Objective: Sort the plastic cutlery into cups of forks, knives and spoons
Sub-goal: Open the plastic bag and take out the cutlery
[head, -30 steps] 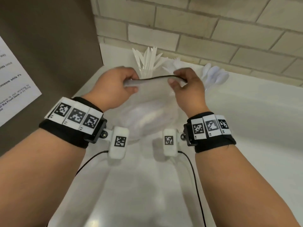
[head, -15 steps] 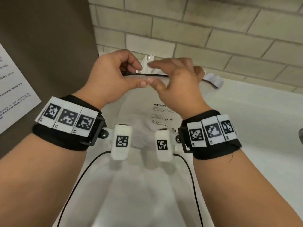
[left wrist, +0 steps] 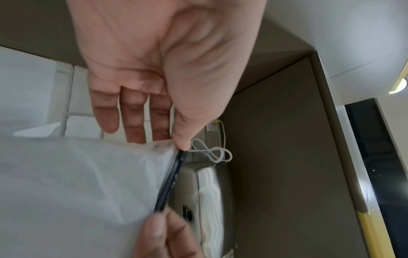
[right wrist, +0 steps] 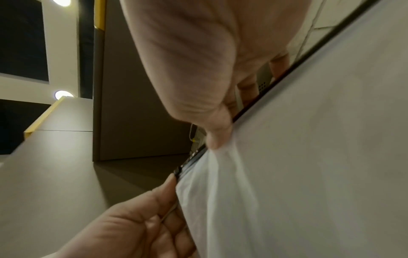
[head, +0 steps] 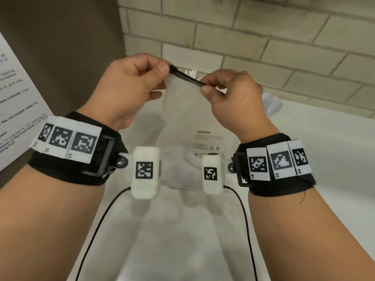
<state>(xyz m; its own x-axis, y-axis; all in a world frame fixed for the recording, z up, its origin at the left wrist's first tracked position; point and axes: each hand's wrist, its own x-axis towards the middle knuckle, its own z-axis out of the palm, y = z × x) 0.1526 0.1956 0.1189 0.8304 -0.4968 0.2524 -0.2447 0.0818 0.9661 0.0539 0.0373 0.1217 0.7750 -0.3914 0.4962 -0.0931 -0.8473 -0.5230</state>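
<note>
A frosted white plastic zip bag (head: 186, 118) with a black zip strip (head: 185, 78) hangs above the white counter (head: 172, 230). My left hand (head: 162, 69) pinches the strip's left end between thumb and fingers. My right hand (head: 205, 88) pinches the strip a little to the right. The left wrist view shows the left hand (left wrist: 178, 144) on the strip (left wrist: 170, 179) and the bag (left wrist: 77, 183). The right wrist view shows the right hand (right wrist: 218, 139) on the bag (right wrist: 309, 157). Behind the bag, white knife tips (head: 190, 71) and white spoons (head: 272, 104) peek out; their cups are hidden.
A brick wall (head: 263, 37) closes the back. On the left stands a brown panel (head: 60, 37) with a paper notice (head: 16, 108). A metal dispenser (left wrist: 209, 200) and a looped white cable (left wrist: 212, 153) sit behind the bag. Black wrist-camera cables (head: 97, 230) trail over the counter.
Both hands have lifted the bag higher. The right hand let go briefly with spread fingers and now pinches the zip strip again, closer to the left hand.
</note>
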